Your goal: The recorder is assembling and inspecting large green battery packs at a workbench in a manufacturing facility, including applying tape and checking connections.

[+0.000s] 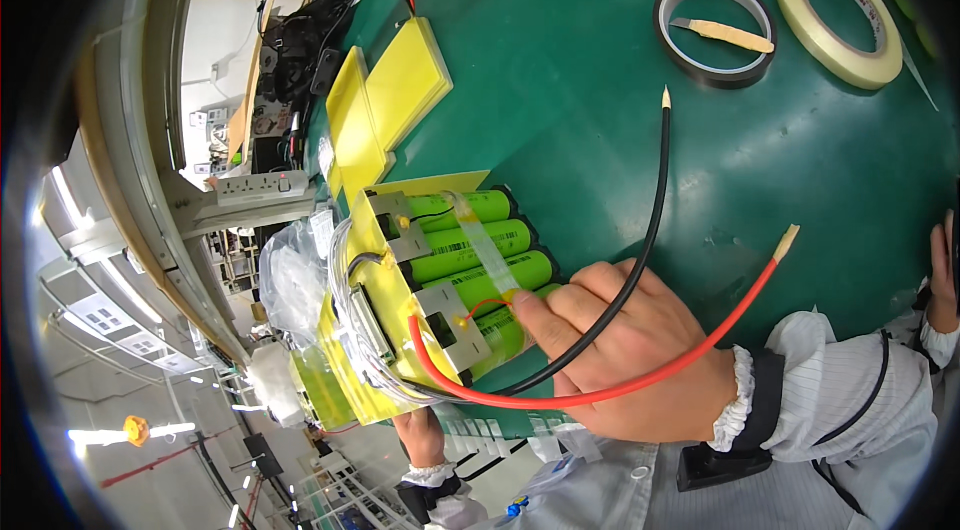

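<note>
A battery pack (470,255) of several green cylindrical cells lies on its side, with a yellow board, metal end pieces and white wires along one face. Across the cells runs a strip of clear tape (484,248). My right hand (630,355) is closed, its fingertips pinching the tape's near end against the pack beside a thin red wire. From the pack a thick black cable (655,190) and a thick red cable (740,315) arch over that hand, both with pale tips. My left hand (420,437) grips the pack's lower edge; the board hides its fingers.
Yellow sheets (408,80) lie beyond the pack on the green table (560,60). At the far right are a black tape roll (668,42) with a wrapped blade (730,34) inside and a cream tape roll (880,65). Another person's hand (943,265) shows at the right edge.
</note>
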Available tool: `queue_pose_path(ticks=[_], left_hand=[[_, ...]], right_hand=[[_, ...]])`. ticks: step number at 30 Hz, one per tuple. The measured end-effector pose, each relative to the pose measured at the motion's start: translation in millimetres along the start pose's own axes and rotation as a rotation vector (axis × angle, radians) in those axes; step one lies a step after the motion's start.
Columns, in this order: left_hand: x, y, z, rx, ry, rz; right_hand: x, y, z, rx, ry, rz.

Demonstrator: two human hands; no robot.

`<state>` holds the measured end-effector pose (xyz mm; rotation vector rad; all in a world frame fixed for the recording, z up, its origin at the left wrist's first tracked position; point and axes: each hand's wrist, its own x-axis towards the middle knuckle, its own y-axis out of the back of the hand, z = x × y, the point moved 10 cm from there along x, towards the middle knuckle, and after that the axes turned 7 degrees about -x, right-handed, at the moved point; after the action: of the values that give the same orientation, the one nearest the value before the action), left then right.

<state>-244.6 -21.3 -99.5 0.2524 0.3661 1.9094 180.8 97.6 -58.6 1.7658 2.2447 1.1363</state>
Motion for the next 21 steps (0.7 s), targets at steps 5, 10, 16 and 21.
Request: queue_pose_path(ticks=[5,10,16,21], left_hand=[[1,-13,8,-0.025,0.039,-0.002],[1,-8,3,-0.018,0.071,-0.012],[-6,-11,14,0.0,0.056,-0.006],[-1,-18,11,0.02,0.044,-0.085]], right_hand=[[0,-4,-1,0.127,0.003,0.015],[1,-2,-4,0.203,0.023,0.028],[5,-13,-3,0.311,0.024,0.019],[3,-11,6,0.395,-0.062,0.009]])
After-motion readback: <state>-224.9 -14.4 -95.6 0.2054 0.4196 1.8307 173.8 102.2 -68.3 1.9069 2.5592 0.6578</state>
